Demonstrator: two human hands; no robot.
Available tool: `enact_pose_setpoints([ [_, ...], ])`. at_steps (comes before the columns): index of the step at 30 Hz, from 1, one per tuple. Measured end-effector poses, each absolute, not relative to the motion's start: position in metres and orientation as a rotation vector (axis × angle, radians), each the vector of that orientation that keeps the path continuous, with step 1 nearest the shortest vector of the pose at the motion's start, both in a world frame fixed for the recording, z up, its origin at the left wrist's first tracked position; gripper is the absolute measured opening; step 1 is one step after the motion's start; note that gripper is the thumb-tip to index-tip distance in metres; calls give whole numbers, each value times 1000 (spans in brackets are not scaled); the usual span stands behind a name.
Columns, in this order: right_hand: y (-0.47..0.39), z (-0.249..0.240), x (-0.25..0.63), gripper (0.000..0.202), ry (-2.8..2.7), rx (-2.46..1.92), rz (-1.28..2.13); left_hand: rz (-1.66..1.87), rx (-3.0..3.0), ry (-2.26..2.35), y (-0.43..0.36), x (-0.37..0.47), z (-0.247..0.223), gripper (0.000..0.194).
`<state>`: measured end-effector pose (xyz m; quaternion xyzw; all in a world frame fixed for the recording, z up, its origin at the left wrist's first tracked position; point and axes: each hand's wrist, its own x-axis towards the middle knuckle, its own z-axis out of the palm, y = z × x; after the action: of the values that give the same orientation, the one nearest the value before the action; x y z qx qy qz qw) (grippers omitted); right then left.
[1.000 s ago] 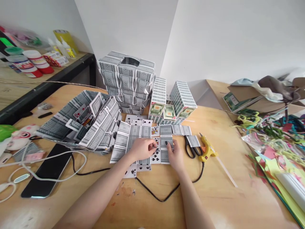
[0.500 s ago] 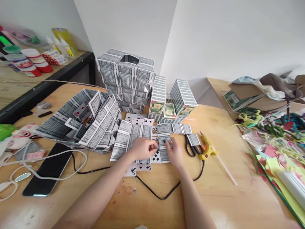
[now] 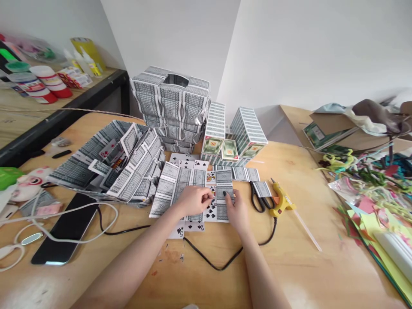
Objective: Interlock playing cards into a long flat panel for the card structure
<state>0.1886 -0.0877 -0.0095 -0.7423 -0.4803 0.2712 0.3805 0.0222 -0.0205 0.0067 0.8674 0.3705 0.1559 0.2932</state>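
Joined playing cards [image 3: 165,189] lie in strips at the middle of the table, some showing patterned backs and some faces. My left hand [image 3: 195,200] is over them with its fingers curled together; what they pinch, if anything, is too small to make out. A narrow card strip [image 3: 224,189] lies back up on the right side of these cards. My right hand [image 3: 236,208] holds the right edge of that strip, thumb on top and fingers at the side.
Black scissors [image 3: 258,202] and a yellow glue gun [image 3: 281,201] lie to the right. Behind stand a woven card structure [image 3: 170,103] and stacked card boxes [image 3: 214,128]. A card basket [image 3: 128,171] and black phone [image 3: 66,227] are left. A black cable [image 3: 212,264] curves in front.
The narrow strip has straightened and shifted slightly right at its upper end, showing more of the face cards beside it. My right hand has moved slightly with it; my left hand is nearly still.
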Motion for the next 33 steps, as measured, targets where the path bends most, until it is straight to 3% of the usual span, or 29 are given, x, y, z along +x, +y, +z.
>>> enact_pose_setpoints([
  [6,-89,-9,187,31,-1212,-1910,678,508,2488,1189,-21,26,7,30],
  [15,-88,-10,186,29,-1236,-1911,609,503,2580,1099,-20,25,8,48],
  [25,-93,-12,182,28,-1148,-1918,561,502,2545,1116,-19,25,6,47],
  [33,-93,-9,183,23,-1188,-1873,571,487,2561,1117,-18,25,5,34],
])
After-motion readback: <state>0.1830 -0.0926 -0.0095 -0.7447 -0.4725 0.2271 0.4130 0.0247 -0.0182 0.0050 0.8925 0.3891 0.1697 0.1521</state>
